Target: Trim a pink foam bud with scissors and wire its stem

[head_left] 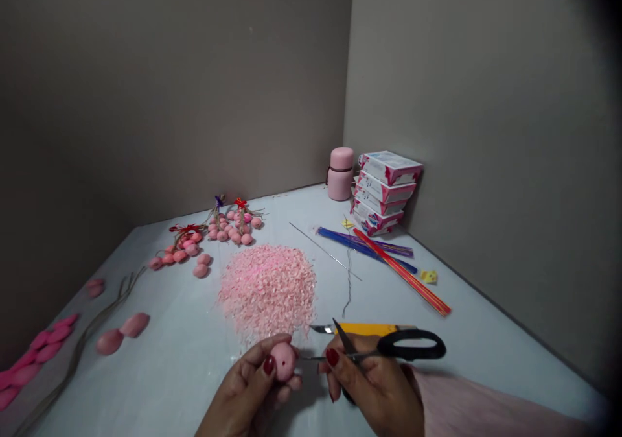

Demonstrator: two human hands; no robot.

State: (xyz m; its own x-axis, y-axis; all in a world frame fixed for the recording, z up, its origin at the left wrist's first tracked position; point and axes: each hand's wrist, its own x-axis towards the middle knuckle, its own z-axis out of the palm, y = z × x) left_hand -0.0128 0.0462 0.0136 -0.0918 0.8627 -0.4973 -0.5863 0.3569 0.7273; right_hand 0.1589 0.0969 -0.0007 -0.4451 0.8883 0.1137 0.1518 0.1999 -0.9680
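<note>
Between the thumb and fingers of my left hand (255, 378) is a small pink ball (284, 361) with a dark hole in the side facing me. My right hand (372, 382) grips black-handled scissors (412, 345). The blades are spread apart, one pointing up and the other pointing left toward the ball. Whether that lower tip touches the ball, I cannot tell. Just behind my right hand lies a yellow utility knife (374, 329) with its blade out. A heap of pink shavings (269, 288) sits beyond my left hand.
Left on the table are tied bunches of pink balls (233, 228), loose pink pieces (122, 334), twine (80, 346) and bright pink pieces (39, 356). To the right are a long needle (325, 251), twisted wire (348, 275), red ribbon (403, 271), blue ribbon (364, 248), stacked boxes (386, 190) and a pink flask (340, 174).
</note>
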